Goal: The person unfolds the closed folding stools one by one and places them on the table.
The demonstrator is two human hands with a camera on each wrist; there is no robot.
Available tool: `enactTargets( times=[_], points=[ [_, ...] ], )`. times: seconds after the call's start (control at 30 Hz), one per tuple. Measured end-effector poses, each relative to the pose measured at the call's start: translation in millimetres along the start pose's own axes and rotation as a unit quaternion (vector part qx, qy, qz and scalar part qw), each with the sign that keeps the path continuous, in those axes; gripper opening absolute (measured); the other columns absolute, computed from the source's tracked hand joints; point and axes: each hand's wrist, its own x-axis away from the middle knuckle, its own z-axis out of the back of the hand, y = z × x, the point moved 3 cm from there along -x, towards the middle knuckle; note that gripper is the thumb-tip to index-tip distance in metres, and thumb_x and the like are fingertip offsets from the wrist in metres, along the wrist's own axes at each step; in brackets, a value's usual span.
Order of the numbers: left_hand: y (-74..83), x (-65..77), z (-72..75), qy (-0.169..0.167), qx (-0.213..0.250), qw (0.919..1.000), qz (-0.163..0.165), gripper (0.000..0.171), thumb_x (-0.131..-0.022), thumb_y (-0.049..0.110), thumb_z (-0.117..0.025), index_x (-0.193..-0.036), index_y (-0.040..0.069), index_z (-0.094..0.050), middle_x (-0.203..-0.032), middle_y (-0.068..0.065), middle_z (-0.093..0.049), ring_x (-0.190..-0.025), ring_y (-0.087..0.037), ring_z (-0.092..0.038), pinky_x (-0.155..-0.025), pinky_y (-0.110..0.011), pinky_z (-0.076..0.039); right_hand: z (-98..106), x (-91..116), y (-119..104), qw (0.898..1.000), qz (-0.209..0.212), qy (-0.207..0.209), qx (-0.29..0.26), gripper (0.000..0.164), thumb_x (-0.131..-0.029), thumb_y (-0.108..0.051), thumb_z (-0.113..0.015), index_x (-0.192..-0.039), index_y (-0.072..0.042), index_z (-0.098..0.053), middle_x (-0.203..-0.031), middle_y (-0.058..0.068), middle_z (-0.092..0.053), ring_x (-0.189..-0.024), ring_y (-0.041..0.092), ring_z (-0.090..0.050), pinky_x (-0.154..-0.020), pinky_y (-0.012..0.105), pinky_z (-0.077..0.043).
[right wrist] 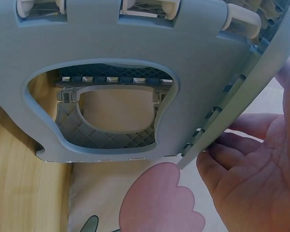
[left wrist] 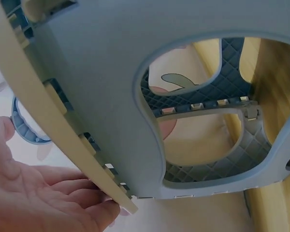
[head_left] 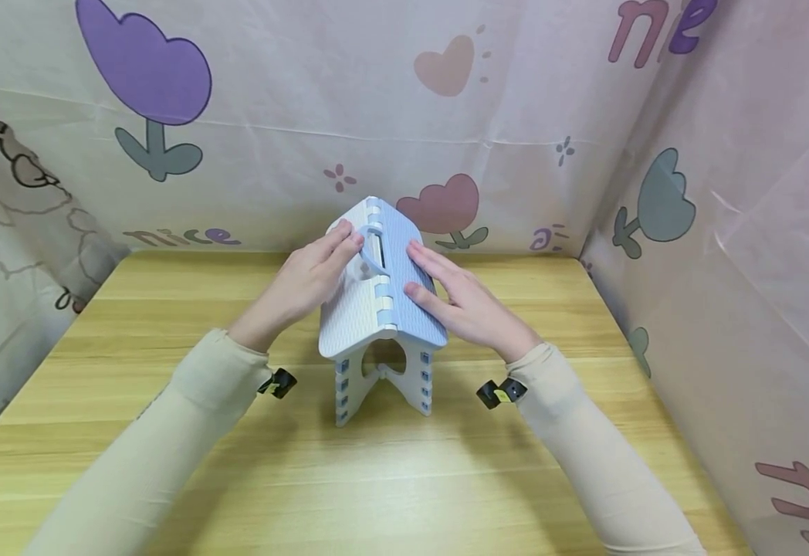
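Observation:
A white and light-blue folding step stool stands upright on its legs, its two top panels sloping like a roof. My left hand rests on the white panel, its fingers near the blue loop handle. On the light-blue panel lies my right hand, fingers extended and spread. The left wrist view shows the left hand along the panel's edge, beside the stool's legs. In the right wrist view, the right hand's fingers touch the other panel's edge.
The stool stands on a wood-grain table. Behind it hangs a printed curtain with flowers and letters, and another curtain side runs along the right. Small black cameras sit on both wrists.

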Motion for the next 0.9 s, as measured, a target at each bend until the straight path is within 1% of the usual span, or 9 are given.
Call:
enactTargets(
  times=[0.13,0.23,0.47,0.7,0.9],
  points=[
    [-0.2,0.4,0.0,-0.007,0.018,0.9997,0.018,0.078,-0.111,0.066,-0.034,-0.173,0.023,-0.018,-0.180,-0.004,-0.021,-0.167,-0.032,-0.020,-0.135,-0.057,-0.020,0.1,-1.0,0.5,1.000,-0.003,-0.004,-0.002,0.079,-0.108,-0.069,-0.041,-0.170,-0.021,-0.031,-0.180,-0.003,-0.023,-0.166,0.026,-0.025,-0.134,0.053,-0.027],
    [-1.1,0.4,-0.3,-0.009,0.034,0.9992,0.021,0.077,-0.111,0.065,-0.036,-0.173,0.023,-0.019,-0.180,-0.001,-0.020,-0.168,-0.029,-0.018,-0.136,-0.055,-0.018,0.2,-1.0,0.6,1.000,-0.005,-0.004,-0.003,0.079,-0.108,-0.069,-0.043,-0.170,-0.021,-0.032,-0.180,-0.004,-0.024,-0.166,0.025,-0.025,-0.134,0.054,-0.027],
    [-3.1,0.8,-1.0,-0.018,0.049,0.9986,0.006,0.075,-0.112,0.062,-0.039,-0.172,0.021,-0.023,-0.180,0.005,-0.019,-0.169,-0.024,-0.016,-0.137,-0.051,-0.015,1.6,-0.3,0.0,1.000,-0.003,0.001,-0.002,0.077,-0.108,-0.066,-0.047,-0.169,-0.020,-0.035,-0.179,-0.002,-0.027,-0.166,0.025,-0.027,-0.134,0.052,-0.027],
    [-4.9,1.2,-0.9,-0.024,0.041,0.9988,-0.008,0.074,-0.112,0.062,-0.039,-0.172,0.020,-0.023,-0.181,0.005,-0.016,-0.169,-0.022,-0.013,-0.138,-0.050,-0.013,1.3,-0.1,0.8,1.000,-0.002,-0.003,0.002,0.082,-0.107,-0.071,-0.043,-0.170,-0.019,-0.033,-0.179,-0.001,-0.025,-0.166,0.026,-0.026,-0.134,0.054,-0.026],
    [-5.1,1.6,-0.3,-0.033,0.038,0.9987,-0.009,0.075,-0.111,0.063,-0.039,-0.172,0.022,-0.022,-0.181,0.008,-0.014,-0.169,-0.022,-0.012,-0.138,-0.050,-0.013,2.0,0.5,1.0,1.000,-0.003,-0.003,0.001,0.087,-0.105,-0.076,-0.039,-0.170,-0.019,-0.033,-0.180,-0.001,-0.024,-0.166,0.028,-0.026,-0.134,0.054,-0.026]
  ],
)
